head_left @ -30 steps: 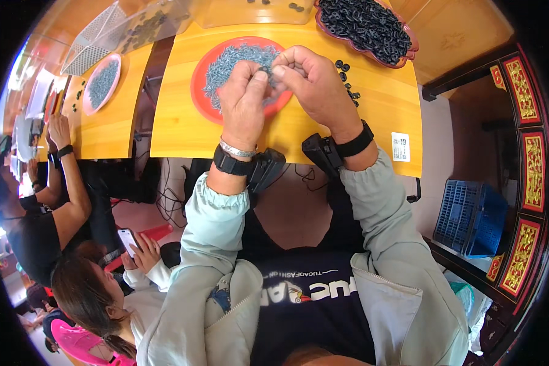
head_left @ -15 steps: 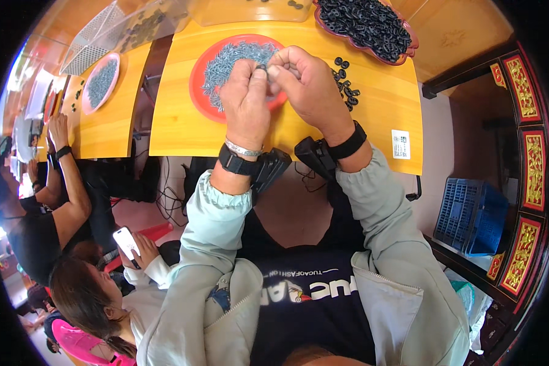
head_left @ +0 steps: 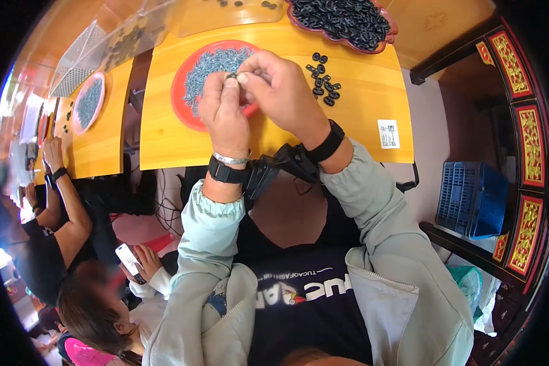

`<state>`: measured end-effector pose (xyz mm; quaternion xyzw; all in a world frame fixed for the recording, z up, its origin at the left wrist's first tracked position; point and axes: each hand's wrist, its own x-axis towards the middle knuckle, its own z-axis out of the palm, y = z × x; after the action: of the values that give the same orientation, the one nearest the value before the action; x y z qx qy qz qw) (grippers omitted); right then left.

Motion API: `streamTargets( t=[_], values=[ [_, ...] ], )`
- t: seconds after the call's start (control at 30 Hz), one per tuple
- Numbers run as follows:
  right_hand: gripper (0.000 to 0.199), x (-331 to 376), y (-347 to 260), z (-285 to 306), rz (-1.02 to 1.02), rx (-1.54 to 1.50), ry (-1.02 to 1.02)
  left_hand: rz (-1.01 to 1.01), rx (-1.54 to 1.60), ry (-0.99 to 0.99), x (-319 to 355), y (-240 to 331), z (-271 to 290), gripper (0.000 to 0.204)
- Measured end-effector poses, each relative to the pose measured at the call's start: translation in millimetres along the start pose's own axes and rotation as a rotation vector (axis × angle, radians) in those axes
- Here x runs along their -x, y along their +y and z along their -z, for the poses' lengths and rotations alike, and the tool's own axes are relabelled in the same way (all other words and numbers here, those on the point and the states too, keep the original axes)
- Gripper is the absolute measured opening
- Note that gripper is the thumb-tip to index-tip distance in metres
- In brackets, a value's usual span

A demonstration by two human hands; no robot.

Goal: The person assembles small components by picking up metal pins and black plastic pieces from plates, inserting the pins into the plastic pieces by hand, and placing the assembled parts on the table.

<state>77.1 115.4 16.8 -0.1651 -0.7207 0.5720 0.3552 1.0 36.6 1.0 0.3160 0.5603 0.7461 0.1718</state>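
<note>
A dark shirt [head_left: 311,311] with white print is filling the near view, and pale green sleeves [head_left: 384,195] are reaching forward from it, a black strap [head_left: 328,141] circling the right wrist and a black band [head_left: 227,171] the left, with a silvery bracelet [head_left: 231,160] sitting just beyond that band. The left hand [head_left: 227,122] is pinching a small dark piece [head_left: 231,75] between thumb and forefinger, those fingers clamping on it above the near part of a red plate [head_left: 179,105]. The right hand [head_left: 280,91] is coming in from the side, its thumb and forefinger curling close beside the piece; whether they are closing on anything I cannot tell, as the grip is hidden. Grey screw-like pieces [head_left: 216,64] are covering much of the plate, which is resting on a yellow wooden bench [head_left: 348,122]. A white label [head_left: 388,133] is lying near the bench's right corner. Past the right hand, loose black pieces [head_left: 329,101] are lying in a scatter, and beyond them a dark red dish [head_left: 391,27] is holding a heap of similar black pieces [head_left: 338,21]. A clear tray [head_left: 226,28] is standing along the far side. Off to the right, a blue crate [head_left: 470,198] is sitting below bench level.
</note>
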Motion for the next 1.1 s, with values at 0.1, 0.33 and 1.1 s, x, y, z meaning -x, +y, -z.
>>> streamTargets(
  t=[0.1, 0.33, 1.1],
  values=[
    [0.007, 0.7, 2.5, -1.7, -0.002, -0.007, 0.023, 0.032, 0.042, -0.004, -0.4, -1.0, -0.2, 0.010],
    [0.011, -3.5, 8.7, 7.6, -0.005, -0.074, 0.017, 0.051, 0.092, -0.051, -5.0, -3.7, -2.7, 0.011],
    [0.017, -15.7, 53.7, 103.1, -0.116, 1.102, 0.000, 0.210, 0.267, -0.008, -15.2, -8.0, 13.7, 0.012]
  ],
)
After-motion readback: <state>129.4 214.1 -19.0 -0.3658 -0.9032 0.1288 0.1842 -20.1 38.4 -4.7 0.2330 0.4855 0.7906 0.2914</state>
